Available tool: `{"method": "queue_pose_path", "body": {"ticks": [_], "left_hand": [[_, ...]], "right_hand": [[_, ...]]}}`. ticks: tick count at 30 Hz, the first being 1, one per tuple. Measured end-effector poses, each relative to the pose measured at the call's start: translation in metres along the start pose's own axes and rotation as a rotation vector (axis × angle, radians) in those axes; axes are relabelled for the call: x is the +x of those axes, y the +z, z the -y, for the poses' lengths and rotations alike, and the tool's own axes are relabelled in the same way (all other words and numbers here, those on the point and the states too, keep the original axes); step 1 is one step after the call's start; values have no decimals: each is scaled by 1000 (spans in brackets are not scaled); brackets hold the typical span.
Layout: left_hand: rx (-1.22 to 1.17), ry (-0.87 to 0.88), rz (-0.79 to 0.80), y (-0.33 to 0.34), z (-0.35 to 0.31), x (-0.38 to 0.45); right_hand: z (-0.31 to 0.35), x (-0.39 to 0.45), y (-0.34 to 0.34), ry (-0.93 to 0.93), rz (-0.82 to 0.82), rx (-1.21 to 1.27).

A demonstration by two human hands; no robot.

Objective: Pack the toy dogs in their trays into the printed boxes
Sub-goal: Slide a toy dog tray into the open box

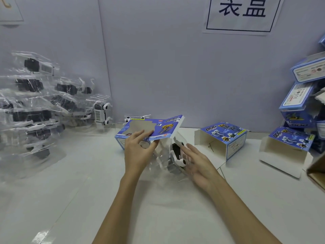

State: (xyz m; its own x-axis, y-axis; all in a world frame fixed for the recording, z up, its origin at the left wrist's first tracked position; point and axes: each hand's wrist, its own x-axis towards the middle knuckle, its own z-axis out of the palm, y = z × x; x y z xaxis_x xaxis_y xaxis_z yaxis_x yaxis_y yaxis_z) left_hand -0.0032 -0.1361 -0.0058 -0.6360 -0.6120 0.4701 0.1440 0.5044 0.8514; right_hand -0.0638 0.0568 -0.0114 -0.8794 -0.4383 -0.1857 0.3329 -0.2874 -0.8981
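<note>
At table centre: left hand (139, 152) grips printed box (151, 128); right hand (198, 164) open against trayed dog (177, 154).

"DOG" on open box (226, 136)

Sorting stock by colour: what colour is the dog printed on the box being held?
Yellow, on the blue box, clearest in the head view.
</note>
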Motion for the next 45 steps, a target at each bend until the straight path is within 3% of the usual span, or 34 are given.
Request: {"method": "queue_pose_path", "body": {"ticks": [3, 8, 12, 19, 25, 31, 38, 45], "left_hand": [[34, 4, 30, -1, -4, -1], [64, 15, 3, -8, -8, -1], [114, -28, 4, -11, -13, -4], [126, 118, 153, -12, -11, 2], [129, 146, 382, -18, -8, 1], [262, 176, 495, -22, -7, 0], [300, 205, 475, -17, -11, -3], [348, 185, 567, -14, -14, -5]], "right_hand": [[-1, 0, 2, 44, 114, -101], [10, -6, -4, 24, -18, -379], [27, -14, -24, -16, 184, -640], [40, -19, -27, -52, 374, -861], [39, -8, -37, -110, 206, -902], [36, -6, -36, -149, 111, -947], [37, -9, -33, -264, 78, -1016], [40, -12, -35, -219, -8, -1001]]}}
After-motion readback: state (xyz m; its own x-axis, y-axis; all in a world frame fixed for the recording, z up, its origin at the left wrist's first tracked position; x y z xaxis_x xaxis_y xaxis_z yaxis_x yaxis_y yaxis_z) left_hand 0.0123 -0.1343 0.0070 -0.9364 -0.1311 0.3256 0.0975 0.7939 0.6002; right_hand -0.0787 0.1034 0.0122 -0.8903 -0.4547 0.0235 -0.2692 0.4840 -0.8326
